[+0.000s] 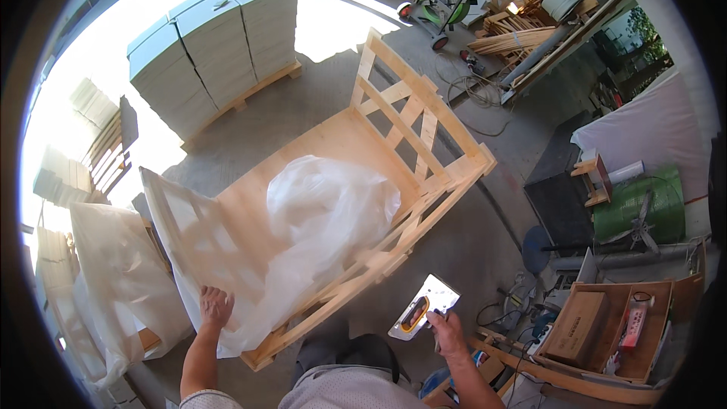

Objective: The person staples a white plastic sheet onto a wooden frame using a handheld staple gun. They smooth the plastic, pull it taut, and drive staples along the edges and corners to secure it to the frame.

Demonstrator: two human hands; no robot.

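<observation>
My left hand [216, 305] is at the left end of a wooden crate [303, 136], its fingers curled on the translucent plastic film [333, 189] draped over that end panel. The film lies bunched across the crate's plywood floor and hangs over its near side. My right hand [448, 331], held outside the crate's near rail, is closed round one end of a flat white rectangular tool [437, 295]. A yellow-edged, dark opening shows in the tool's body; its exact kind is unclear.
Stacked pale slabs [219, 45] stand on a pallet beyond the crate. Film-covered goods [121, 257] crowd the left. At right are a wooden tray [659, 333] with a cardboard box [579, 326], and a green drum [651, 201]. A green-reeled cart [443, 0] and cables lie farther back.
</observation>
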